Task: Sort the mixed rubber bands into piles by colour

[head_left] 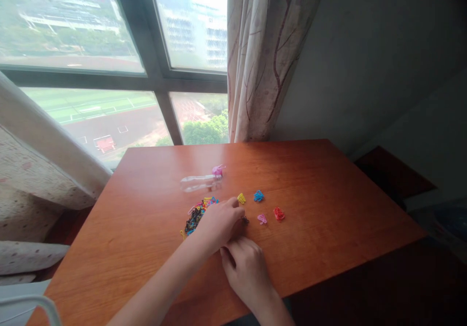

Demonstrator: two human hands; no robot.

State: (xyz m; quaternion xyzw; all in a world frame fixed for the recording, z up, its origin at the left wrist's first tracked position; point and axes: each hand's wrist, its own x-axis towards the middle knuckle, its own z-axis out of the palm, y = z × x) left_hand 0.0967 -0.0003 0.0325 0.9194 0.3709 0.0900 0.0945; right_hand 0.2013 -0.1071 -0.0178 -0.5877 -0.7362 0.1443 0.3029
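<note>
My left hand (223, 219) reaches across the table with bent fingers held together. Its fingertips are over a small black clump of rubber bands (245, 221); what they hold is hidden. Below it rests my right hand (246, 260), fingers curled and tips tucked out of sight beneath the left hand. A mixed pile of small coloured rubber bands (196, 218), mostly black, lies left of my left hand and is partly covered by it. Beyond and to the right sit small yellow bands (241, 198), blue bands (259, 196), pink bands (261, 218) and red bands (279, 213).
A clear plastic container (199, 184) lies behind the mixed pile, with a pink piece (218, 170) at its right end. The brown wooden table (328, 209) stands against a window (156, 78) with curtains (255, 58). A white curved tube (40, 301) is at lower left.
</note>
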